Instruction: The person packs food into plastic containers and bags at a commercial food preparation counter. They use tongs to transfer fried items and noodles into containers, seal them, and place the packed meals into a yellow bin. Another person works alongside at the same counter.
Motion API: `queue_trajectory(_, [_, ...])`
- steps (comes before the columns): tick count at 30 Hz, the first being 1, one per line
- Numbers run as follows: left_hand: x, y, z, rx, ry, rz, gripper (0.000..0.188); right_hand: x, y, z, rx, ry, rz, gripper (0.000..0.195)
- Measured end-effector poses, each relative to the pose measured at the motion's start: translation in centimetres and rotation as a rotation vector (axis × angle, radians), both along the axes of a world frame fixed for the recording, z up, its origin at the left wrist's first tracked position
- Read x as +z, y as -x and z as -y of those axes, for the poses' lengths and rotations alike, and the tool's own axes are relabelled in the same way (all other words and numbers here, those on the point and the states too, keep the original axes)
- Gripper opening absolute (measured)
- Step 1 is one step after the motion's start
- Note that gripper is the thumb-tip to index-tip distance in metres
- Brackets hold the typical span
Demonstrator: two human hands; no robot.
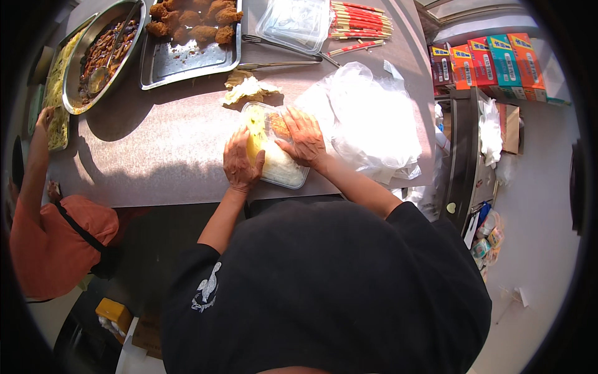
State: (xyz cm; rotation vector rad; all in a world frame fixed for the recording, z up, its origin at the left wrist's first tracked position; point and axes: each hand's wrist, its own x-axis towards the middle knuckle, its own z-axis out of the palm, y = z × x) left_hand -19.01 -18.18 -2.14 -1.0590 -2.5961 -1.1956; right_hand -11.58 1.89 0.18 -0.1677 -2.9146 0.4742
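Note:
A clear plastic food container (283, 176) sits near the front edge of the table, with white rice (282, 163), pale yellow shreds (256, 122) and a piece of breaded fried food (279, 125) inside. What looks like a clear lid covers the food. My left hand (243, 160) grips the container's left side, thumb toward the middle. From the upper right, my right hand (303, 136) bears down on the rim, its fingers partly covering the fried piece. Just to the right lies a heap of thin white plastic bags (373, 121).
Fried pieces fill the back of a metal tray (187, 77); tongs (285, 48) lie alongside. Stacked clear lids or boxes (294, 23) and red-wrapped chopsticks (359, 21) are behind. At left, a co-worker's hand (45, 117) reaches to a shredded-food tray (60, 133) by an oval dish (74, 107).

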Motion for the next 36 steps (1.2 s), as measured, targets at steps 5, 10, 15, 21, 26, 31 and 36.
queue_trajectory(5, [1.1,5.1,-1.9,-0.105,0.108,-0.108,0.065,-0.9,0.9,0.7,-0.250,-0.065,-0.057,0.074])
queue_trajectory(10, [0.9,1.5,-2.3,0.357,-0.171,0.166,0.066,1.0,2.1,-1.5,-0.192,0.280,0.151,0.075])
queue_trajectory(15, [-1.3,-6.3,-4.6,0.478,-0.095,0.268,0.079,-1.4,1.5,-1.5,0.062,0.170,-0.056,0.083])
queue_trajectory(21, [-1.5,-7.2,-4.8,0.606,-0.317,0.412,0.081,-1.1,2.0,-2.4,-0.105,0.570,-0.016,0.079])
queue_trajectory(26, [1.1,-7.9,-2.4,0.374,-1.195,1.139,0.048,-2.1,2.5,-4.5,-0.198,0.903,0.421,0.065])
queue_trajectory(31, [7.0,-10.9,-3.3,0.478,-0.987,0.833,0.060,3.6,-1.1,-3.9,-0.076,1.629,0.286,0.055])
queue_trajectory(36, [15.1,-11.3,-10.6,0.160,-0.862,0.858,0.075,9.5,-4.6,-14.5,0.118,1.776,0.381,0.052])
